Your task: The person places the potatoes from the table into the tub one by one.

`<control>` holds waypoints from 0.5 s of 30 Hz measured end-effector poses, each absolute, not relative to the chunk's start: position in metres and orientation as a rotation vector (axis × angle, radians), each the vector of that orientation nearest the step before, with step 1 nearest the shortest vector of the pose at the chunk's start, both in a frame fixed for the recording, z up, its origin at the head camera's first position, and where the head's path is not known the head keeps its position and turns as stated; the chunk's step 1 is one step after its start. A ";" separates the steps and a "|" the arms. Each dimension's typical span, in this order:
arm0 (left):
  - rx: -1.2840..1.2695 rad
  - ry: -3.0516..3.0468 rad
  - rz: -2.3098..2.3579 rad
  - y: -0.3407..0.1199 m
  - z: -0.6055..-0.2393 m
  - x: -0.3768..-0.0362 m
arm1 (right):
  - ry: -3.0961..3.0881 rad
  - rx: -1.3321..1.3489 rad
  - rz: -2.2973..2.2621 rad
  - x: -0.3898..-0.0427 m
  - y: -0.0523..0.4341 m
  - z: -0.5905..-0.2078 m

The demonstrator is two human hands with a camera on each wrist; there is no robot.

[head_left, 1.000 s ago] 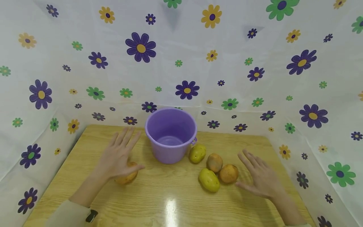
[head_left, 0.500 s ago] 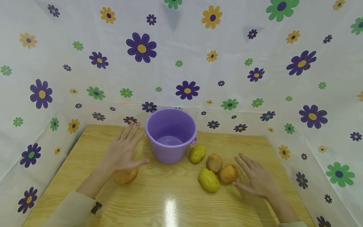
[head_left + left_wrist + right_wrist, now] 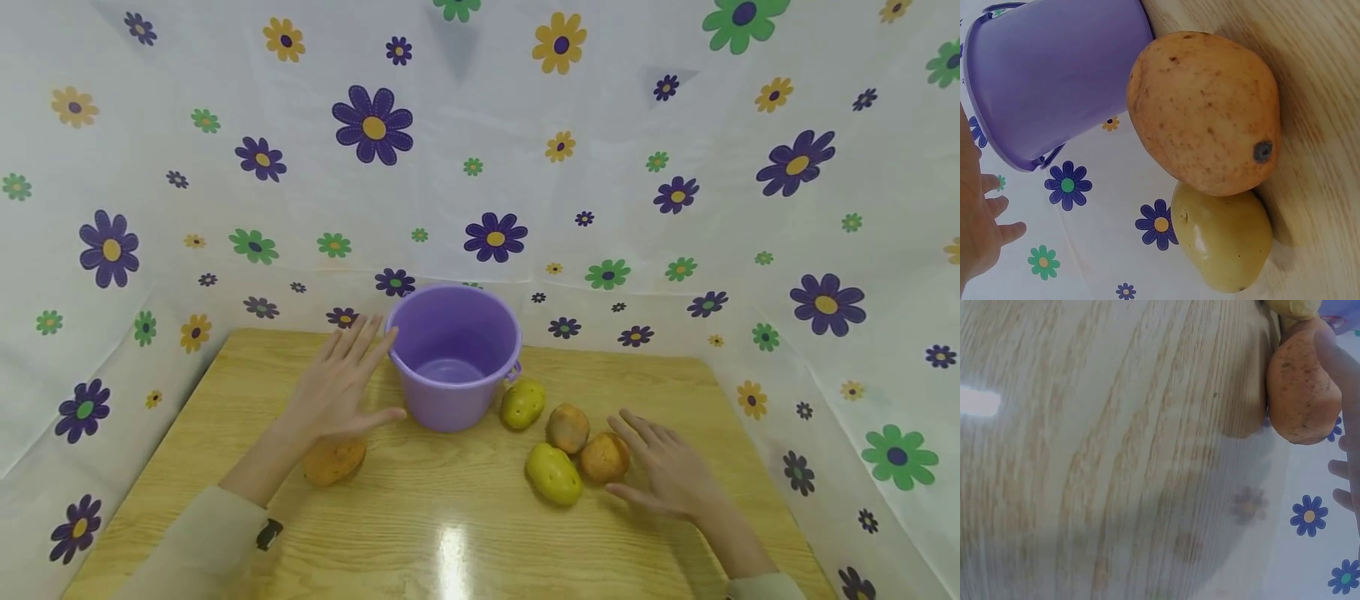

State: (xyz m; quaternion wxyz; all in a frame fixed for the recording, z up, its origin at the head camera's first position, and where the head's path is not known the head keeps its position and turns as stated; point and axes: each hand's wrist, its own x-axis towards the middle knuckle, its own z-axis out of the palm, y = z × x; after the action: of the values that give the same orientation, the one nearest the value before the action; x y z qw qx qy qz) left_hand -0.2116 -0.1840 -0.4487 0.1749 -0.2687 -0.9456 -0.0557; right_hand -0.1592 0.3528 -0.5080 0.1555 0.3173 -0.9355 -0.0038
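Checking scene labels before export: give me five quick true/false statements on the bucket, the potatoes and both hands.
1. The purple plastic bucket stands upright and holds nothing visible. True.
2. The left hand grips an orange-brown potato. False: its fingers are straight, spread above that potato, beside the bucket.
3. Four potatoes lie right of the bucket. True.
4. The right hand is a closed fist. False: fingers are extended beside the nearest orange-brown potato.
5. The light wooden table is covered by a cloth. False: bare wood grain shows.
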 end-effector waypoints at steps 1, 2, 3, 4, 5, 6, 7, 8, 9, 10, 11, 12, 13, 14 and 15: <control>-0.759 -2.685 -0.156 -0.183 -0.449 -0.212 | -2.683 0.913 -0.016 -0.160 0.353 -0.509; -0.757 -2.689 -0.152 -0.182 -0.448 -0.213 | -2.689 0.915 -0.023 -0.160 0.353 -0.509; -0.754 -2.697 -0.148 -0.182 -0.448 -0.214 | -2.693 0.917 -0.028 -0.161 0.353 -0.510; -0.753 -2.705 -0.146 -0.181 -0.448 -0.215 | -2.697 0.918 -0.032 -0.161 0.353 -0.511; -0.751 -2.712 -0.139 -0.180 -0.448 -0.216 | -2.699 0.919 -0.034 -0.161 0.353 -0.512; -0.751 -2.718 -0.136 -0.179 -0.448 -0.217 | -2.701 0.919 -0.034 -0.162 0.353 -0.513; -0.752 -2.722 -0.133 -0.178 -0.448 -0.218 | -2.701 0.919 -0.032 -0.162 0.354 -0.514; -0.754 -2.723 -0.130 -0.177 -0.448 -0.219 | -2.699 0.919 -0.034 -0.162 0.354 -0.514; -0.755 -2.724 -0.128 -0.177 -0.448 -0.220 | -2.695 0.919 -0.033 -0.163 0.354 -0.515; -0.757 -2.723 -0.131 -0.177 -0.448 -0.220 | -2.692 0.921 -0.034 -0.163 0.355 -0.516; -0.758 -2.723 -0.131 -0.176 -0.448 -0.221 | -2.688 0.922 -0.038 -0.164 0.355 -0.517; -0.759 -2.722 -0.137 -0.176 -0.449 -0.222 | -2.684 0.925 -0.044 -0.164 0.356 -0.518; -0.760 -2.721 -0.141 -0.176 -0.449 -0.222 | -2.680 0.928 -0.048 -0.165 0.356 -0.518; -0.759 -2.722 -0.142 -0.176 -0.449 -0.223 | -2.675 0.930 -0.054 -0.166 0.357 -0.519; -0.759 -2.723 -0.147 -0.176 -0.449 -0.224 | -2.672 0.933 -0.058 -0.166 0.357 -0.520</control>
State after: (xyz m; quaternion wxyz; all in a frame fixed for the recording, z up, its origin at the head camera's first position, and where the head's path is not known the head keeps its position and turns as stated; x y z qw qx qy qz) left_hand -0.2237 -0.1758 -0.4488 0.1547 -0.2650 -0.9504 -0.0512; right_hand -0.1663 0.3572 -0.5198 0.1547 0.3257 -0.9325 -0.0204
